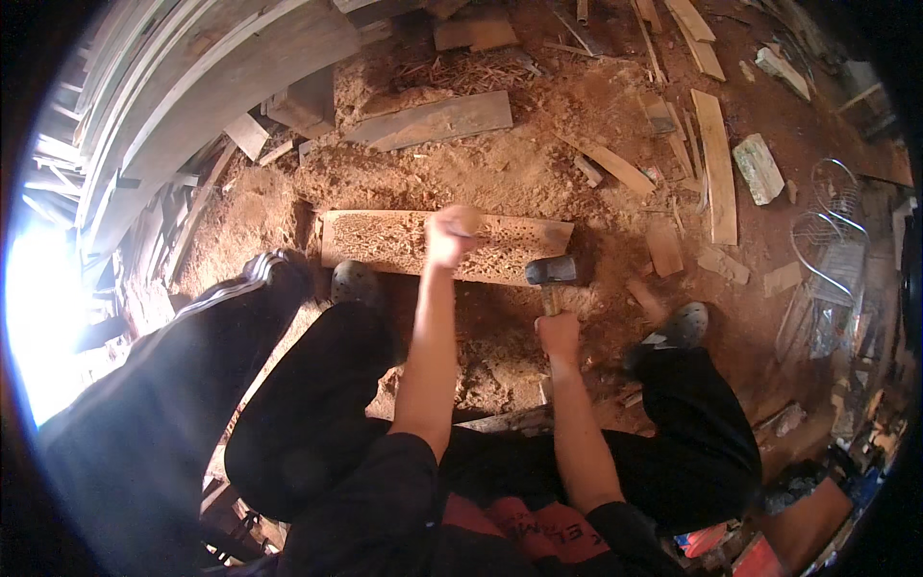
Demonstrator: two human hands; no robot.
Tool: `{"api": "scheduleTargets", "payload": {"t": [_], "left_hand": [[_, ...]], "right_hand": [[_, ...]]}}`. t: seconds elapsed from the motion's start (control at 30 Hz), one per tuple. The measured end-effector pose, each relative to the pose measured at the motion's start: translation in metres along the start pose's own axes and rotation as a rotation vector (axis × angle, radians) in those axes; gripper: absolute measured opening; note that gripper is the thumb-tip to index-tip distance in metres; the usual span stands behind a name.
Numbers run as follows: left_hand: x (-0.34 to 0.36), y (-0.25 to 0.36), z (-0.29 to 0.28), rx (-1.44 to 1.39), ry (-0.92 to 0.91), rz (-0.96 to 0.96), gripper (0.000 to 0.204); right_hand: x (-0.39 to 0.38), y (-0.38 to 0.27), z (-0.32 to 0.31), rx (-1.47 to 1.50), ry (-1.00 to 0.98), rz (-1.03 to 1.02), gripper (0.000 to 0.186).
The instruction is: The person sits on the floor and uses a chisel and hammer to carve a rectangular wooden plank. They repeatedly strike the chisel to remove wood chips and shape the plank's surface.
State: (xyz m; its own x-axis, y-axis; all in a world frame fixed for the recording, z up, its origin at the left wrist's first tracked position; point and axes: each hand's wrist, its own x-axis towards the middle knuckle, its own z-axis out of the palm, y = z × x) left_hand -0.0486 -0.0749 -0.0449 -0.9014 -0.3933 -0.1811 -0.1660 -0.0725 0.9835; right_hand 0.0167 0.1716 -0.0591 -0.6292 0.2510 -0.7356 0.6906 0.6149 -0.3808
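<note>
A long pale wooden board (375, 240) lies crosswise in front of me, its upper face rough and covered with gouges and chips. Above its middle, my left hand (448, 238) is closed in a fist around a blurred tool with a tan rounded end, which looks like a chisel; its lower part is hidden. My right hand (560, 337) grips the short wooden handle of a hammer (551, 271). The hammer's dark, blocky head is over the board's near right edge, to the right of my left fist.
My shoes (356, 283) flank the board's near side. Another person's dark-trousered leg (163, 385) is close on the left. Stacked planks (231, 77) rise at the upper left. A grey plank (433, 120), a long board (714, 168) and a pale block (759, 169) lie on sawdust-covered ground.
</note>
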Motion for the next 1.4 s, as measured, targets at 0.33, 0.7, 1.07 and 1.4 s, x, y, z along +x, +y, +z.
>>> {"api": "scheduleTargets", "payload": {"t": [0.33, 0.7, 1.07, 1.4], "left_hand": [[-0.005, 0.071, 0.062, 0.433, -0.548, 0.434, 0.035], [-0.023, 0.015, 0.068, 0.587, -0.370, 0.195, 0.022], [-0.025, 0.017, 0.067, 0.576, -0.328, 0.239, 0.022], [-0.026, 0.014, 0.054, 0.583, -0.333, 0.183, 0.022]], "right_hand": [[0.032, 0.028, 0.016, -0.051, 0.077, -0.116, 0.017], [-0.049, -0.021, -0.068, 0.633, -0.028, -0.179, 0.013], [-0.109, -0.085, -0.094, 1.142, 0.568, -0.464, 0.033], [-0.143, -0.098, -0.136, 0.947, 0.306, -0.513, 0.014]]}}
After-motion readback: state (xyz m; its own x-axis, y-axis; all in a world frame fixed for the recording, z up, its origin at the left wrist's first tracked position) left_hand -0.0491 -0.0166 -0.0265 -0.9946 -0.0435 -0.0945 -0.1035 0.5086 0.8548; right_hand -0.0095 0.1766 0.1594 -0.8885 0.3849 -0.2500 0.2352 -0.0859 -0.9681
